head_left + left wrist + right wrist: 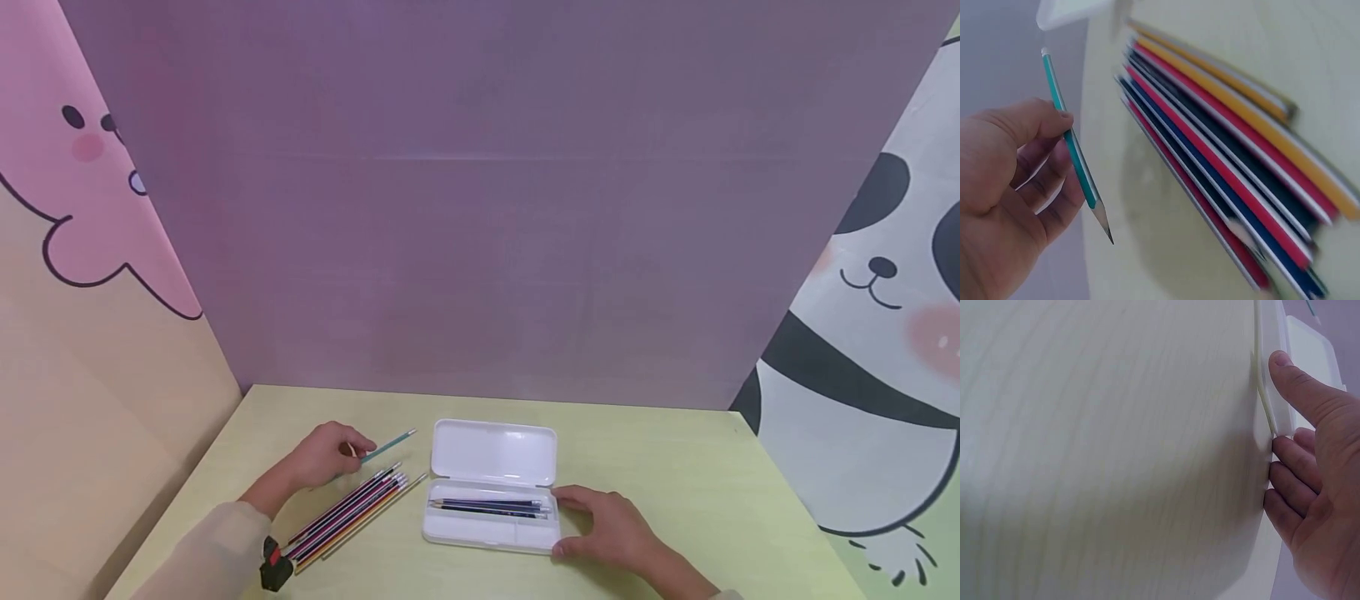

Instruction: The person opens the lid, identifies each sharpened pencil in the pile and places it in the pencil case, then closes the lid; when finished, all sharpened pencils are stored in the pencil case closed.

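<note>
The green pencil point(1079, 162) is in the L hand point(327, 454), pinched w/ the thumb & fingers. Its white end points away from the person, a bit to the right. Just beside the L hand, a pile point(352, 515) of red, yellow & dark pencils lies on the tabletop point(645, 458).

Right of the pile is a white box point(465, 530) w/ its lid point(491, 454) open. A few dark pencils point(487, 507) lie in it. The R hand point(615, 533) holds the box's right end, thumb at the near corner.

Behind is a purple wall point(487, 267), w/ a pink cartoon point(105, 183) left & a panda pic point(855, 450) right.
</note>
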{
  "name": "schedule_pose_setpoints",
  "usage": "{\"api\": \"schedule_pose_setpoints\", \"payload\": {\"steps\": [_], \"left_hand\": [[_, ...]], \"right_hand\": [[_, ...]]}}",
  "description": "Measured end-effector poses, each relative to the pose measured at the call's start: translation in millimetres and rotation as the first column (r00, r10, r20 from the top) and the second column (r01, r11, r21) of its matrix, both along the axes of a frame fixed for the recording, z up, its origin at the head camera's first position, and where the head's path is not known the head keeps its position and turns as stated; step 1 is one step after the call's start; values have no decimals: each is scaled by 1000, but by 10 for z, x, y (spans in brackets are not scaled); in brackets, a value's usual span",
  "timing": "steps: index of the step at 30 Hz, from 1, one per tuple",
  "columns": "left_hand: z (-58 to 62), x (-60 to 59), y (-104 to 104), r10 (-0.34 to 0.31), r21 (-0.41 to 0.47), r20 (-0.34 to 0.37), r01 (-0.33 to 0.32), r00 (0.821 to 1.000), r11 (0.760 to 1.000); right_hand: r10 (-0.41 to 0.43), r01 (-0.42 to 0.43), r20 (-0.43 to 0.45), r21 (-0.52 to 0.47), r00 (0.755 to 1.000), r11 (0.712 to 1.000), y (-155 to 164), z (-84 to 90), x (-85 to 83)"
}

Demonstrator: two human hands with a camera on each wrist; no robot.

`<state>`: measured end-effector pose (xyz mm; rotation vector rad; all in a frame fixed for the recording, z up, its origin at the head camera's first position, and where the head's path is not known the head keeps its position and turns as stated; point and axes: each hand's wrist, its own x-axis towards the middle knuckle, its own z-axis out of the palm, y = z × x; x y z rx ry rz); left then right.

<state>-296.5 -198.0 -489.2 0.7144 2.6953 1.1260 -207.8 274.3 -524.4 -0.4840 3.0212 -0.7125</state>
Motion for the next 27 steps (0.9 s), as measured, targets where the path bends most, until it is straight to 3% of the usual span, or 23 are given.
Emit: {"api": "schedule_pose_setpoints", "payload": {"steps": [6,15,21,27], "left_hand": [[106,-44,398,-9,-19,20,10,1000,1000],[203,-69,1032,-148,3,19,148,989,989],[143,-83,1443,-191,10,60,191,980,982],[60,-52,1716,-214,8,78,214,974,977]], "right_hand": [[-10,10,11,-1,1000,1000,4,-3,-3],[17,-16,-22,25,1000,1000,31,31,-33],[17,-18,10,29,1000,999,24,62,-44],[2,-4,45,24,999,1000,-7,63,-31]]}}
